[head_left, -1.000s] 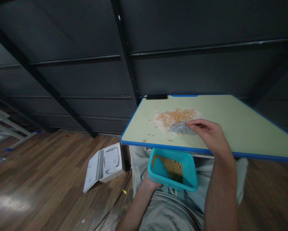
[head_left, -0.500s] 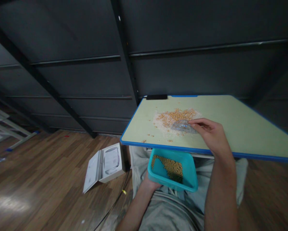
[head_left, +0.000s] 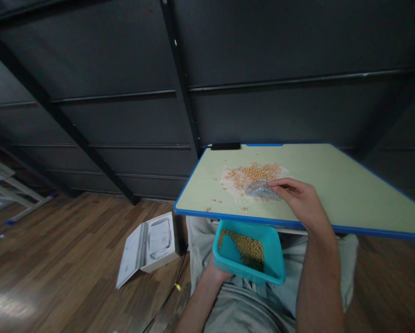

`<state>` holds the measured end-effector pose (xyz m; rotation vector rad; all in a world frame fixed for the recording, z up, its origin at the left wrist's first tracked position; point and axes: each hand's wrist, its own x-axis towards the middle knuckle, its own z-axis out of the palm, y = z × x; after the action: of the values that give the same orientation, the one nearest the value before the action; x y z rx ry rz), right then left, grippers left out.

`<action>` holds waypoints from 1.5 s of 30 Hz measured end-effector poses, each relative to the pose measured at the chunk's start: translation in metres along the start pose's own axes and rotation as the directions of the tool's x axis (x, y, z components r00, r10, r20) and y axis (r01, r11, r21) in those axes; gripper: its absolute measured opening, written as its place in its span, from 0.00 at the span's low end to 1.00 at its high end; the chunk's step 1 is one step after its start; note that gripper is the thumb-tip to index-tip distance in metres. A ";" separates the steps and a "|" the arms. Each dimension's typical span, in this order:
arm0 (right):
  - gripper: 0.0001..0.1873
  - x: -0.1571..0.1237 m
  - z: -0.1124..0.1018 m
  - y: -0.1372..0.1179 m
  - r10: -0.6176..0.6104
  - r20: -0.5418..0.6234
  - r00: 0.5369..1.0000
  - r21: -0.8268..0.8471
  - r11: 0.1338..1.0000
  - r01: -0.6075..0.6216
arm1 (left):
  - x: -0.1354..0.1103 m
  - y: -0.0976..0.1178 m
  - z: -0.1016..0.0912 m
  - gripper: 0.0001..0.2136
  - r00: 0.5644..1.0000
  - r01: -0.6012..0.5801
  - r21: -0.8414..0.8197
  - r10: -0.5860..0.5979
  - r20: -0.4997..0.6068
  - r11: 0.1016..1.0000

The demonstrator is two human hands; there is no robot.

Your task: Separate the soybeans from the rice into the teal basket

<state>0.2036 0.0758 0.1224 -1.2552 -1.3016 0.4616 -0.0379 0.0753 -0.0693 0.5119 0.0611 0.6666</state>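
Note:
My left hand (head_left: 219,272) grips the near left side of a teal plastic bin (head_left: 274,252), its fingers mostly hidden beneath. Inside the bin lie many round, yellowish beans (head_left: 250,249), which look like soybeans. Over the table, my right hand (head_left: 299,199) pinches the edge of a clear, shiny plastic piece (head_left: 257,189); whether it is a bag or a stiff dish I cannot tell. That piece rests against a spread pile of soybeans (head_left: 257,172) mixed with fine white grains (head_left: 232,184). A few beans (head_left: 244,209) lie loose near the table's front edge.
The pale green table (head_left: 346,189) has a blue rim. A flat black object (head_left: 226,146) lies at its far left corner, against a dark panelled wall (head_left: 124,115). On the wooden floor are an open white box (head_left: 160,240) and a black cable (head_left: 169,291).
The view has tilted slightly, so everything sits a little lower. My right hand and the plastic piece have shifted slightly left over the pile; the bin stays in my left hand.

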 end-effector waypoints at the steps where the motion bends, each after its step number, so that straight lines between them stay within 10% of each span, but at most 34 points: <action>1: 0.07 0.000 0.000 0.000 0.001 0.009 1.000 0.000 1.000 -0.001 | 0.000 0.001 0.003 0.18 1.000 -0.004 0.004 0.004 0.007 1.000; 45: 0.06 -0.003 -0.003 -0.011 0.032 0.227 0.973 0.020 0.999 -0.038 | -0.002 0.004 0.002 0.23 0.999 0.019 0.158 -0.011 -0.049 0.987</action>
<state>0.2008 0.0684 0.1315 -1.2330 -1.4619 0.6594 -0.0409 0.0761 -0.0657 0.6480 0.1645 0.6623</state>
